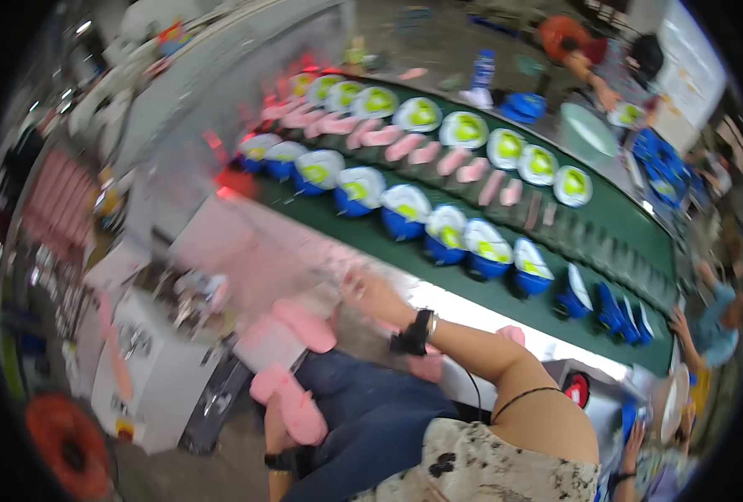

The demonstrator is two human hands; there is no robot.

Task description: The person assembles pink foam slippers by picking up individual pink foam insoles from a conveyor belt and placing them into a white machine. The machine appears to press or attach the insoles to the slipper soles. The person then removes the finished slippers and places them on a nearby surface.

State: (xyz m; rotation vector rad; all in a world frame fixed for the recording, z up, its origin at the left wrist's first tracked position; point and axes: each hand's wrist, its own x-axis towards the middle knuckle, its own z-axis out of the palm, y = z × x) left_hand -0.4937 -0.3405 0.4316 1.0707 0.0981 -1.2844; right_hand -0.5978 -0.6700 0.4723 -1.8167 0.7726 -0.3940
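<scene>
Low on the left, my left hand [276,428] grips a pink shoe sole [298,412] from beneath and beside it. My right hand [377,298] reaches over the pale near ledge of the conveyor [438,294]; motion smears its fingers, and whether they hold anything is unclear. Another pink sole [306,325] lies by my lap, beside a pale pink flat piece [269,341]. On the green belt, blue-and-white shoe uppers [405,209] with yellow-green patches stand in a near row. Pink soles [403,147] line the middle, and a far row of patterned white uppers [465,130] runs behind them.
A grey machine housing [196,109] with red glowing lights covers the belt's left end. A white control box [146,360] and an orange fan [66,443] stand at left. Co-workers sit across and at right, near blue pieces [660,171] and a pale basin [587,134].
</scene>
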